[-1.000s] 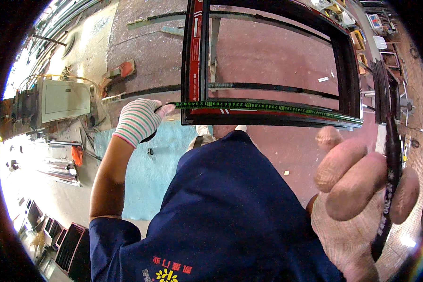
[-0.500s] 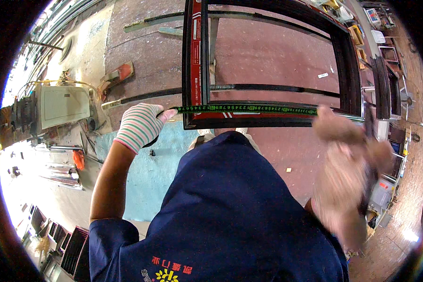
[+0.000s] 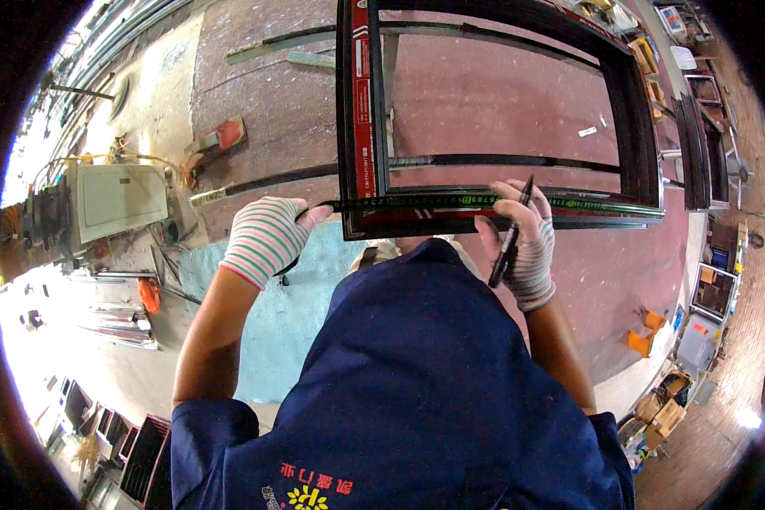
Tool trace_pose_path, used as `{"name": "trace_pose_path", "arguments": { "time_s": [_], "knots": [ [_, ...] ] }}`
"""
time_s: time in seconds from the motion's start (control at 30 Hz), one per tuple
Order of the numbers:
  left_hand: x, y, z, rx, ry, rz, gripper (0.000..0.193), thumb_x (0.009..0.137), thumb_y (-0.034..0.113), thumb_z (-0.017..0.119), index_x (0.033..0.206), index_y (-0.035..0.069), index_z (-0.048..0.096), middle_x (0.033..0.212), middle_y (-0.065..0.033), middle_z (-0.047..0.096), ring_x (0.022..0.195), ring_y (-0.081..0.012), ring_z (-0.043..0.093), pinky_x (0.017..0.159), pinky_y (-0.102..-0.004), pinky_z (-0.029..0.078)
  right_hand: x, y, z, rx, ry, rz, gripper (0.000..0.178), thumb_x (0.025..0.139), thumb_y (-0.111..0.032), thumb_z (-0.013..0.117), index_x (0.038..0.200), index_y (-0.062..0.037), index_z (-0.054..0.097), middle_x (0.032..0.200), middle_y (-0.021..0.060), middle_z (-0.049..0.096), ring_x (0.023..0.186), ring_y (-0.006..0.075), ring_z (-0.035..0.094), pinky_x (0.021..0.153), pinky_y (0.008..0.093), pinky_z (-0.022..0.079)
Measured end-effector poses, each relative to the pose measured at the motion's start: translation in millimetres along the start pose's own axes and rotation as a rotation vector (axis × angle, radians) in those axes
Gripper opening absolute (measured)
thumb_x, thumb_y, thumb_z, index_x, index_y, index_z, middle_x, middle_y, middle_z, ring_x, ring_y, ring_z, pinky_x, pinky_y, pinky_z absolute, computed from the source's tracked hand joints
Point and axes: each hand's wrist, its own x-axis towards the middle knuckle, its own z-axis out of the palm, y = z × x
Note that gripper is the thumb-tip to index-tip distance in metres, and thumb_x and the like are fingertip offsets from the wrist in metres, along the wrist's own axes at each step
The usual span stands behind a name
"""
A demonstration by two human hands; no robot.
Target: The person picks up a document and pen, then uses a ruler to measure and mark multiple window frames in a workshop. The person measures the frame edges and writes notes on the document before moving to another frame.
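1. The left hand (image 3: 266, 234), in a striped knit glove, has its grip closed on the tape measure (image 3: 433, 202) just beside the frame's near left corner.
2. The tape measure stretches rightward along the near rail of a black rectangular frame (image 3: 637, 127).
3. The right hand (image 3: 523, 246), also gloved, has its grip around a slanted black marker pen (image 3: 502, 260); its fingertips reach the tape, though contact is unclear.
4. A red label strip (image 3: 362, 127) runs along the frame's left side.
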Motion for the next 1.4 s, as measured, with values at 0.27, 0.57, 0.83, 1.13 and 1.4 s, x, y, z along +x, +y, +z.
{"name": "trace_pose_path", "arguments": {
  "time_s": [0.27,0.57,0.83,1.13,1.4],
  "knots": [
    [0,-2,2,-0.021,-0.026,-0.010,0.057,0.097,0.055,0.048,0.091,0.005,0.073,0.083,-0.0206,0.069,0.084,-0.0394,0.067,0.077,-0.0465,0.053,-1,40,10,-0.061,0.063,0.017,0.033,0.076,-0.012,0.080,0.101,-0.0089,0.059,0.106,0.0107,0.069,0.103,0.0358,0.061,0.096,0.0489,0.045],
    [0,0,-2,-0.019,-0.043,-0.008,0.059,0.097,0.057,0.047,0.093,0.003,0.072,0.085,-0.0210,0.069,0.086,-0.0394,0.067,0.079,-0.0463,0.053,-10,50,20,-0.133,0.088,-0.029,0.027,0.076,-0.009,0.078,0.096,-0.0118,0.061,0.089,0.0050,0.070,0.089,0.0297,0.064,0.097,0.0464,0.043],
    [0,0,-2,-0.014,-0.051,-0.024,0.061,0.096,0.058,0.047,0.099,0.004,0.074,0.088,-0.0210,0.070,0.088,-0.0386,0.068,0.081,-0.0455,0.053,-7,48,17,-0.131,0.084,-0.042,0.027,0.075,-0.009,0.078,0.096,-0.0111,0.061,0.086,0.0053,0.068,0.087,0.0306,0.063,0.094,0.0447,0.044],
    [2,-1,-3,-0.007,-0.109,-0.020,0.061,0.098,0.058,0.044,0.099,0.004,0.073,0.084,-0.0198,0.070,0.087,-0.0365,0.068,0.080,-0.0456,0.053,-9,51,19,-0.124,0.093,-0.047,0.027,0.074,-0.009,0.078,0.096,-0.0114,0.061,0.085,0.0045,0.068,0.086,0.0287,0.064,0.095,0.0452,0.044],
    [8,-23,-14,-0.111,-0.161,0.172,0.055,0.093,0.054,0.057,0.095,0.000,0.069,0.080,-0.0232,0.067,0.081,-0.0412,0.066,0.076,-0.0444,0.052,-8,51,17,-0.126,0.074,-0.054,0.029,0.074,-0.007,0.078,0.097,-0.0123,0.060,0.086,0.0048,0.068,0.086,0.0286,0.064,0.097,0.0463,0.044]
  ]
}}
